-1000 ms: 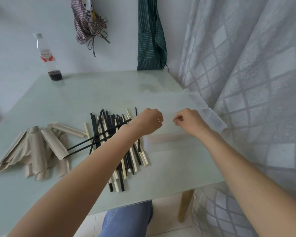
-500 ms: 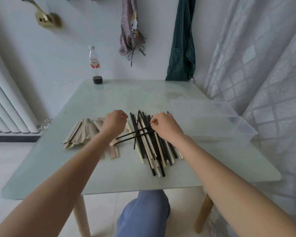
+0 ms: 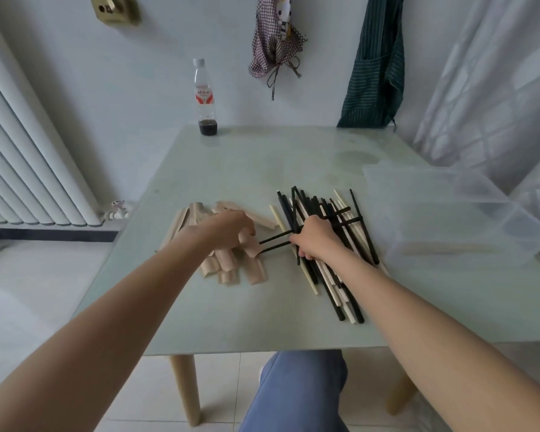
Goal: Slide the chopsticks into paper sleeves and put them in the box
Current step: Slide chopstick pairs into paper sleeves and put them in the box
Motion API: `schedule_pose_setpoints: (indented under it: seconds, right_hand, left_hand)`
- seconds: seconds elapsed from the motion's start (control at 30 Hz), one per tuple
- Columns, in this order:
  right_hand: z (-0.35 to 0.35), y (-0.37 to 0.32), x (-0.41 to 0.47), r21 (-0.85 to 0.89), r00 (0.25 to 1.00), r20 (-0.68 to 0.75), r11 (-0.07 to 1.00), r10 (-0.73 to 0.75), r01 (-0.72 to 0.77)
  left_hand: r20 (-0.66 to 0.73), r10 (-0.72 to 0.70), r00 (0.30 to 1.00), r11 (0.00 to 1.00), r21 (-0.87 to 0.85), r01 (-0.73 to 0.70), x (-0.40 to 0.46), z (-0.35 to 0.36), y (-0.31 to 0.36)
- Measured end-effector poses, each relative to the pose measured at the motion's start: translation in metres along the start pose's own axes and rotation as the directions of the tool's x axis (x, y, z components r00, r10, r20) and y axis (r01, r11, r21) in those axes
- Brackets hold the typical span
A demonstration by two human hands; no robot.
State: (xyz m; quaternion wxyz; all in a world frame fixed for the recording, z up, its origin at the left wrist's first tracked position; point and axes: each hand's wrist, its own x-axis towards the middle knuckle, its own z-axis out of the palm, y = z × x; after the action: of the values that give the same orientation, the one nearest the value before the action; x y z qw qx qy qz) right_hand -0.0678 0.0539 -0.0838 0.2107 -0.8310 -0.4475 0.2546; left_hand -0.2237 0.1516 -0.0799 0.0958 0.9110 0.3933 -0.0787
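Note:
A pile of black and pale chopsticks [image 3: 334, 244] lies on the glass table [image 3: 262, 307], right of centre. Tan paper sleeves [image 3: 225, 263] lie fanned out to its left. My right hand [image 3: 314, 240] grips a pair of black chopsticks [image 3: 275, 241] that lies crosswise over the pile, tips pointing left. My left hand [image 3: 226, 230] rests on the sleeves with curled fingers, holding one sleeve [image 3: 251, 249] whose open end faces the chopstick tips. A clear plastic box [image 3: 468, 219] stands at the right, with one sleeved pair [image 3: 446, 249] inside.
A plastic bottle [image 3: 205, 98] with dark liquid stands at the table's far edge. A radiator [image 3: 22, 157] is at the left, aprons [image 3: 378, 63] hang on the wall, a curtain [image 3: 496, 88] hangs at the right. My knee [image 3: 303, 388] is under the front edge.
Both hands left the box and moved left: the right took hold of the crosswise black pair, the left went to the sleeves. The view swung left.

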Motion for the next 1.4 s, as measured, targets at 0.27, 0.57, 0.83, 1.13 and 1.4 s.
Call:
schedule_pose_setpoints:
  seconds: [0.27,0.57,0.83,1.13,1.4]
  right_hand:
    - [-0.005,-0.007,0.006,0.283,0.998,0.018,0.957,-0.063,0.056]
    - [-0.015,-0.014,0.000,0.632,0.991,-0.084,0.764,-0.106,0.135]
    - [-0.034,-0.016,-0.007,0.762,0.968,-0.226,0.601,-0.106,0.243]
    - [-0.033,-0.018,-0.009,0.860,0.970,-0.229,0.450,-0.081,0.241]
    - [-0.032,-0.017,-0.012,0.838,0.961,-0.269,0.475,-0.066,0.267]
  left_hand:
    - [-0.214,0.281,0.936,0.929,0.306,-0.209,0.005,-0.012,-0.008]
    - [-0.393,0.309,0.866,0.950,0.160,-0.267,-0.014,-0.021,0.011]
    - [-0.501,0.185,0.846,0.980,0.026,-0.199,-0.013,-0.006,0.015]
    - [-0.435,0.114,0.893,0.906,-0.322,-0.273,-0.012,-0.005,0.021]
    - [-0.407,0.076,0.910,0.717,-0.612,-0.334,-0.013,-0.016,0.025]
